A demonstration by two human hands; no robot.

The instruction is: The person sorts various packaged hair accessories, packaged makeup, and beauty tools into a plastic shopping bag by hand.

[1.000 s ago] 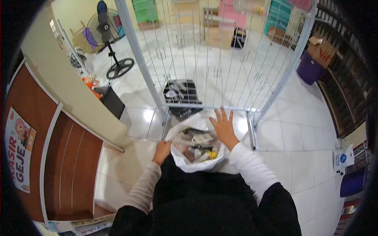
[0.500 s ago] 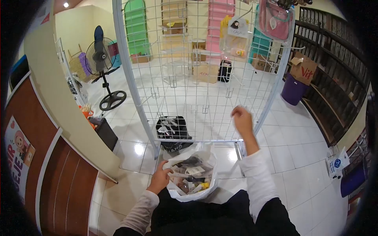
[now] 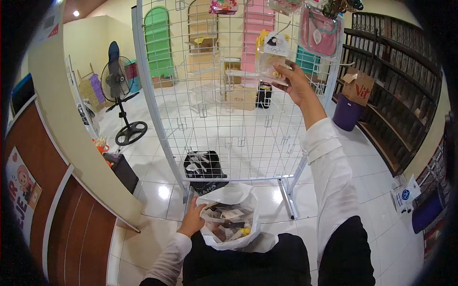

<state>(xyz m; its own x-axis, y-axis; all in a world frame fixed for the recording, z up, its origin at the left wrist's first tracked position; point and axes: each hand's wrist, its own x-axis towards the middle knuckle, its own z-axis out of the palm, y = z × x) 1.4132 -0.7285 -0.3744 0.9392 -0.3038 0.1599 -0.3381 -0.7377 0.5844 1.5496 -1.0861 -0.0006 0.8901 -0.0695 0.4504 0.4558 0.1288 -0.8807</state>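
Observation:
My left hand (image 3: 192, 219) is closed on the rim of a white plastic bag (image 3: 255, 224) in front of my lap. Inside the bag lies a jumble of small packaged items (image 3: 229, 220), one with bright yellow parts. Up at the white wire grid (image 3: 229, 119), my right hand (image 3: 295, 83) pinches the lower right part of a clear packet (image 3: 271, 62). The packet has a white header card and something yellow in it, and hangs from a hook. Just right of it hangs a pink pouch (image 3: 320, 31) in clear wrapping.
A black bag (image 3: 205, 167) sits on the floor behind the grid's bottom bar. A standing fan (image 3: 117, 81) is at the left, past a wooden counter (image 3: 76, 229). On the right are a purple bin (image 3: 346, 112), a carton (image 3: 359, 88) and dark shelving (image 3: 391, 81).
My right hand has risen from the lower part of the grid to the hanging packet and taken hold of it. My left hand stays at the bag's rim. The view has tilted up slightly.

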